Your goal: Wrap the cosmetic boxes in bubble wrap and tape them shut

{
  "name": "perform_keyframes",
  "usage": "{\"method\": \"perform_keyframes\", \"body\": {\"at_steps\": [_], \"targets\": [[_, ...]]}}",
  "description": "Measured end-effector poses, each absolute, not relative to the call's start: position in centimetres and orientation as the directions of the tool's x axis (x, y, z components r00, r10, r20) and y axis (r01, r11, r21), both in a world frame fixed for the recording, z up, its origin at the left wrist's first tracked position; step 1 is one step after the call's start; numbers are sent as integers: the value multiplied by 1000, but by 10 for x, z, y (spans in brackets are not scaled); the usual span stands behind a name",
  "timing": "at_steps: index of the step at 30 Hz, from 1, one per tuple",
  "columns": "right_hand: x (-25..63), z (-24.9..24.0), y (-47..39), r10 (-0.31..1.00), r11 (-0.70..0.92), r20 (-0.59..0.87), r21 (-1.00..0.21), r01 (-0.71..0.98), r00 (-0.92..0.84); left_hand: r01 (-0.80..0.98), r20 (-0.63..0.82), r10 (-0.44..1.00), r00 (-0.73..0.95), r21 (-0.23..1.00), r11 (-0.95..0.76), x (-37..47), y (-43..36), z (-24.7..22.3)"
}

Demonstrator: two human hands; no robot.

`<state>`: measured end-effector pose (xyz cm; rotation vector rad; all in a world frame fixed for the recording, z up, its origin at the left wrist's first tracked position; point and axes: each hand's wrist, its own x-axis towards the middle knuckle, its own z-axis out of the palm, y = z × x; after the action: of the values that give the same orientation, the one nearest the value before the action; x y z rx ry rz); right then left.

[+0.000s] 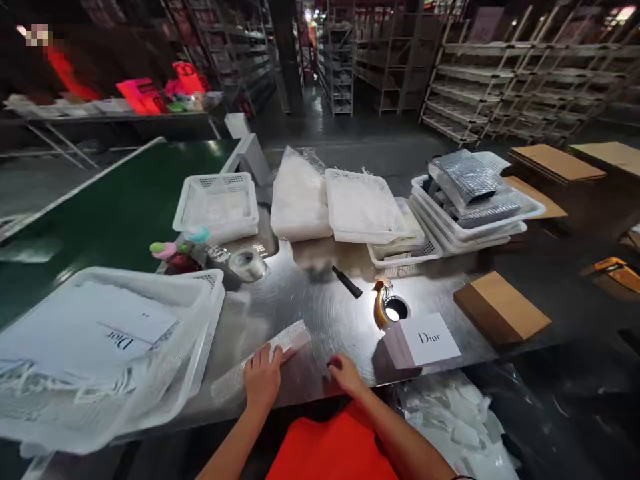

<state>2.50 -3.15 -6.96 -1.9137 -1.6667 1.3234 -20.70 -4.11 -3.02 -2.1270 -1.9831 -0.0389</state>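
1. A dim warehouse aisle lined with metal shelving racks [470, 83] runs behind a shiny metal counter [310, 287], with a green conveyor belt [115, 187] along the left side.
2. The bubble-wrapped bundle [295, 337], long and narrow, lies slantwise on the counter near its front edge, in front of the person's red top [325, 447].
3. The left hand [263, 377] rests on the bundle, fingers laid over its upper side; I cannot tell whether it grips or only presses.
4. The right hand [346, 375] is just right of the bundle, above or on the counter, its fingers curled and drawn together; a dark speck shows at the tips, and I cannot tell whether something is held.
5. Left of the bundle, a white plastic basket [214, 300] contains white paper bags [115, 320], one with upside-down "Dior" lettering.
6. Beyond the left hand sits a roll of clear tape [249, 265]; farther right lies a slim black tool [347, 281].
7. To the right, a white "Dior" box [431, 340] stands near another tape roll [397, 308], with a brown cardboard box [503, 307] farther right.
8. Along the back, stacked baskets [480, 230] carry silver bubble mailers [465, 177].
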Motion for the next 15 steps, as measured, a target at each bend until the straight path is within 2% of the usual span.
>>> {"method": "perform_keyframes", "body": {"at_steps": [5,9,13,15], "targets": [[41,-49,21,931,-288,-364,-665,689,37,991,231,972,35,-130,-5,-211,-51,-34],[43,-33,81,932,-362,-223,-571,737,285,992,249,964,89,-109,-64,-218,-52,-38],[64,-30,109,773,-595,-61,-415,689,631,990,326,937,129,-96,-103,-226,-53,-52],[78,-33,109,696,-682,-50,-357,638,716,992,365,924,109,-92,-81,-229,-55,-59]]}}
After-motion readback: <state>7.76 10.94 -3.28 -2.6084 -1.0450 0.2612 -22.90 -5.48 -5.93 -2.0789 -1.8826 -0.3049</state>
